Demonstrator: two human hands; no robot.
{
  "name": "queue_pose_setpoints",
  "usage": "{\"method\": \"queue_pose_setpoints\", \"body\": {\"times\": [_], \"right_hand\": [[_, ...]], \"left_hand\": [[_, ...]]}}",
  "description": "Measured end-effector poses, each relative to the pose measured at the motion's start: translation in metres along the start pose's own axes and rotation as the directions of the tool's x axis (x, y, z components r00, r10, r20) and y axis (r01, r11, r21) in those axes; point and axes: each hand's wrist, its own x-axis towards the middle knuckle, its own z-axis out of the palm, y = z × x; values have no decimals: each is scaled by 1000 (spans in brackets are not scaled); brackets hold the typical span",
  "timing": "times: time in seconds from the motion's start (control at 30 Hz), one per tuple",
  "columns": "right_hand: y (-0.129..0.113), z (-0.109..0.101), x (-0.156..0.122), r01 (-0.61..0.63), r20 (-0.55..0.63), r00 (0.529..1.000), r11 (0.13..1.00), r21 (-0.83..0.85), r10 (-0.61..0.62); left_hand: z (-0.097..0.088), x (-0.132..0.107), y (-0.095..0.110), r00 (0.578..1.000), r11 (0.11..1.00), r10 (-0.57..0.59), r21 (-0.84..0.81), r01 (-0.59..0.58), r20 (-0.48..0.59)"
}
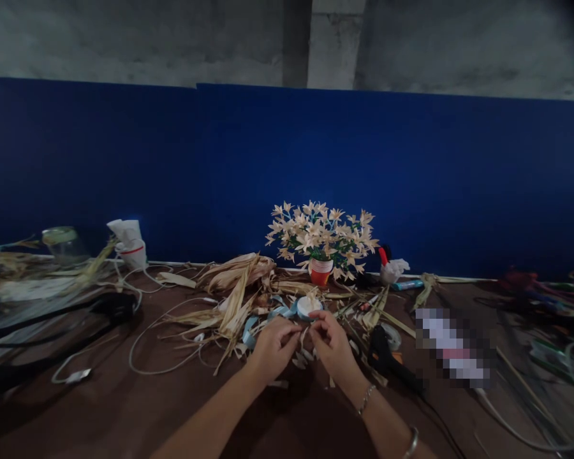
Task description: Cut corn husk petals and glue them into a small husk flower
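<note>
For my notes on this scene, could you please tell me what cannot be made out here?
- Head view: anything between the fingertips of the left hand and right hand; too small, partly hidden by the hands.
- Head view: details of the mosaicked item; pixelation hides them.
- Head view: left end of the black object; cut by the picture's edge.

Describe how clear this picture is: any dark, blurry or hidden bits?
Head view: dim, upper right corner nearly black; head view: clutter at both side edges looks smeared, while the left hand, right hand and pale flowers look crisper; head view: a pixelated patch right of the black tool hides detail.
</note>
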Motion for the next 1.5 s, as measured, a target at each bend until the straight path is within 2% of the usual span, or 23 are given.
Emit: {"method": "queue_pose_setpoints", "body": {"times": [0.17, 0.27, 0.33, 0.4, 0.47, 0.53, 0.67, 0.77, 0.87, 0.93, 1.07, 1.3, 1.37, 1.43, 1.5], "right_hand": [[3, -2, 3, -19, -42, 999, 998, -57, 17], [7, -4, 6, -48, -57, 998, 964, -262, 35], [10, -3, 7, -47, -51, 998, 870, -491, 26], [12, 1, 8, -35, -22, 999, 740, -672, 28], [13, 7, 8, -39, 1, 998, 645, -763, 61], [13, 14, 10, -78, -19, 994, 608, -790, 103], [13, 19, 21, -180, -74, 981, 699, -692, 180], [14, 15, 33, -195, -46, 976, 759, -622, 213], [11, 6, 46, -184, -45, 980, 787, -589, 194], [9, 0, 55, -169, -80, 985, 786, -595, 151], [8, -3, 72, -125, -151, 988, 751, -648, 34], [15, 5, 85, -74, -145, 988, 702, -708, -43], [10, 1, 79, -73, -168, 984, 705, -706, -66], [1, -4, 66, -47, -165, 982, 732, -680, -90], [-8, -5, 48, 59, -57, 992, 813, -580, -113]], "left_hand": [[0, 1, -5, 996, 997, -65, -54, 62, -59], [-1, 3, -9, 980, 989, -131, -83, 120, -147], [-2, 4, -12, 960, 976, -202, -121, 181, -195], [-3, 4, -14, 941, 956, -270, -170, 238, -203], [-3, 5, -14, 929, 936, -315, -223, 271, -192], [-3, 5, -12, 920, 914, -347, -287, 287, -183], [-1, 6, -6, 897, 839, -410, -454, 300, -166], [2, 5, -6, 871, 739, -475, -592, 321, -121], [5, 5, -8, 844, 658, -528, -673, 336, -95], [7, 5, -12, 826, 641, -552, -690, 337, -110], [8, 4, -18, 798, 651, -583, -676, 346, -152], [3, 4, -20, 823, 716, -547, -594, 367, -151], [2, 4, -19, 838, 744, -527, -555, 372, -144], [3, 4, -18, 870, 796, -475, -486, 360, -134], [4, 3, -15, 915, 860, -389, -399, 319, -108]]}}
